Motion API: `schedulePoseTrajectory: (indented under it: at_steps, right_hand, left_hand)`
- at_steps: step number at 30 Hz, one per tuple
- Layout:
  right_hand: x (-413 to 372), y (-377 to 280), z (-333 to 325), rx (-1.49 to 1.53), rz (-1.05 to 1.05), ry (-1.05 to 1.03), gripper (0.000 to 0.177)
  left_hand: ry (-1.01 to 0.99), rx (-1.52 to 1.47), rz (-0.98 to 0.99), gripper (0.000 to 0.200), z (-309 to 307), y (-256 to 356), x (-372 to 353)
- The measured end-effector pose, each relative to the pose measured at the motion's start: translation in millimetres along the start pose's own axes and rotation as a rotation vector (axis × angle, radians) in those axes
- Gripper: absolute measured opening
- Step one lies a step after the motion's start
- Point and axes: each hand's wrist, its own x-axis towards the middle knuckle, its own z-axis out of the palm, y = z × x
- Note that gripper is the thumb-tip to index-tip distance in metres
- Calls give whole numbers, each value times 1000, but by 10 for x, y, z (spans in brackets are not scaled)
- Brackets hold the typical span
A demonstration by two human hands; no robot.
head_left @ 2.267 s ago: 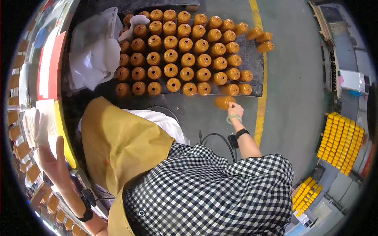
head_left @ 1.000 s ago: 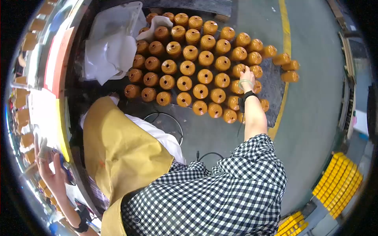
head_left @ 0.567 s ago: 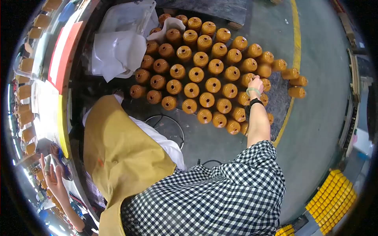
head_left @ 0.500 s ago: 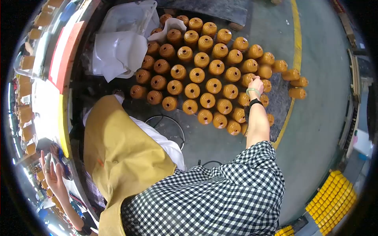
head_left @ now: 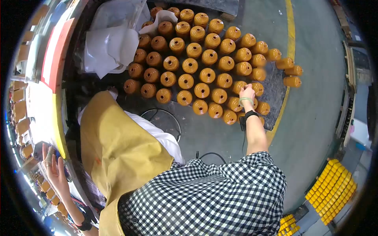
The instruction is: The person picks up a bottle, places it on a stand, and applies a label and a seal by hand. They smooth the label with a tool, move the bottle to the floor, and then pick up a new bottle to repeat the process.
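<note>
The right hand (head_left: 247,93) has its fingers drawn together at an orange jar (head_left: 239,87), near the right end of rows of similar jars on a dark mat (head_left: 275,88); whether it grips is unclear. The left hand (head_left: 56,172), fingers apart, is beside a bench (head_left: 59,122).

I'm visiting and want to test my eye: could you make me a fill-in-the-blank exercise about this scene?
The hand at the brown jars is the person's ____ one.
The bangle on that wrist is pale ____.
The checked shirt is black and ____.
The line painted on the floor is ____.

Right; green; white; yellow.
</note>
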Motion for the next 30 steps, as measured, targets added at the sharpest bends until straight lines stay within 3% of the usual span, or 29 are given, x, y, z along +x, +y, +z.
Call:
schedulePoseTrajectory:
  at_steps: [7,11,12,13,16,17,22,26,29,30]
  right_hand:
    - [164,-179,19,-34,-2,118,34]
    - [-129,-184,-175,64,110,130,55]
    - [-92,-4,-110,-5,100,66,69]
    - [-156,90,-67,-9,101,69,69]
    - [-345,333,117,-267,9,-198,67]
    - [-431,393,216,-155,-5,-138,54]
    - [-481,438,253,-134,-64,26,26]
    - [-424,472,276,-69,-134,127,24]
    - [-433,413,219,-81,-114,68,31]
    - [-499,385,139,-65,-68,42,40]
  left_hand:
    - [13,-41,12,42,129,-198,-123]
    - [18,-39,34,45,133,-55,-63]
    - [14,-41,35,45,143,-56,-60]
    - [20,-56,38,45,159,-66,-63]
    - [8,-83,26,46,213,-159,-80]
    - [-12,-81,14,46,220,-172,-75]
    - [-43,-98,5,47,237,-228,-47]
    - [-16,-92,32,46,225,-119,17]
    - [-24,-133,-62,46,255,-27,47]
    - [-24,-130,-65,46,252,-19,48]
